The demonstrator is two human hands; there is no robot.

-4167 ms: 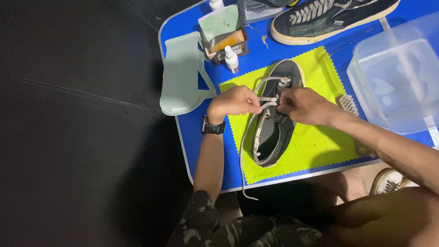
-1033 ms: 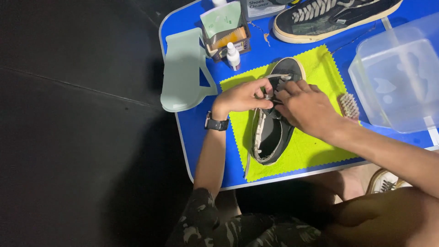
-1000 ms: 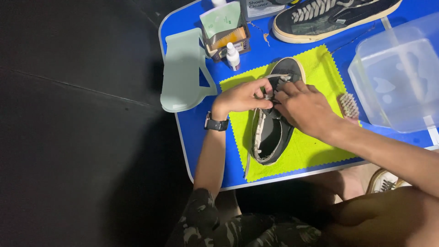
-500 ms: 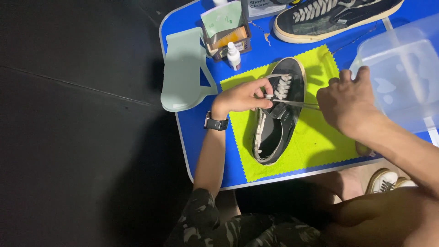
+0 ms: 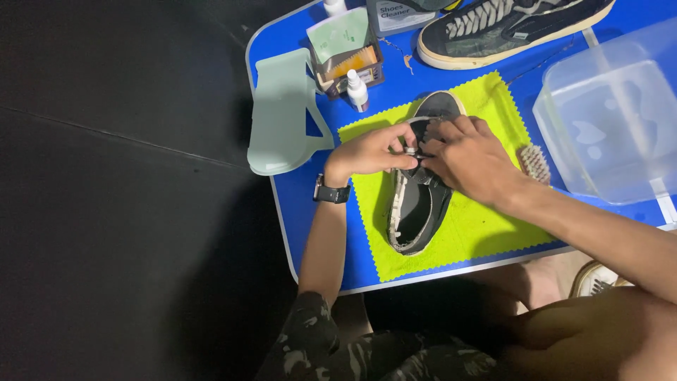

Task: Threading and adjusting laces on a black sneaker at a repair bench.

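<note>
back from its reach toward the clear plastic tub (image 5: pixel 620 120) half a second ago, the right hand (image 5: pixel 469 159) has returned to the dark shoe (image 5: pixel 419 190) and now meets the left hand (image 5: pixel 370 149) over the lacing area, where both were a second ago. left hand fingers (image 5: pixel 402 144) are pressed together, pinching a white lace end at the eyelets; right hand fingers (image 5: pixel 441 137) are curled down onto the same spot, touching the lace and the shoe's upper, though what exactly they pinch cannot be told. a dark wristwatch (image 5: pixel 331 192) sits on the left wrist.

the dark shoe lies on a yellow-green cloth (image 5: pixel 486 226) with zigzag edges, toe pointing away from the person, heel opening toward them, on a blue bench (image 5: pixel 296 204). just right of the shoe, partly behind the right hand, rests a bristle brush (image 5: pixel 536 162). beyond the shoe's toe stands a small white bottle (image 5: pixel 357 90), beside a small open box (image 5: pixel 349 60) of supplies. left of the shoe, at the bench's edge, lies a pale green shoe-shaped plastic form (image 5: pixel 282 113). far beyond the shoe lies a second sneaker (image 5: pixel 508 25), laced in white, on its side. the clear plastic tub stands well right of the shoe.
</note>
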